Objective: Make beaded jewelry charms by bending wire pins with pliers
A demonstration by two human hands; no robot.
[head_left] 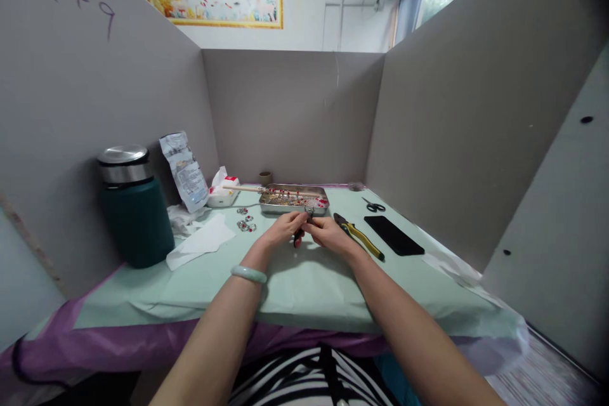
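In front of the metal tray, my left hand (284,228) and my right hand (326,232) meet with fingers pinched together. Between them is a small tool with dark handles (298,240), which looks like small pliers; my left fingers close around it. A small shiny ring-like piece (309,210) shows at the fingertips. What my right fingers pinch is mostly hidden. The shallow metal tray (276,209) behind my hands holds red and gold beads and a wooden stick. Several red-and-silver jewelry pieces (246,226) lie to the left on the green cloth.
Yellow-handled pliers (364,240), black scissors (375,207) and a black phone (394,235) lie on the right. At left stand a green flask (137,222) and a silver pouch (184,171), near white paper (202,242) and a white box (222,196). Grey partitions (295,114) enclose the table.
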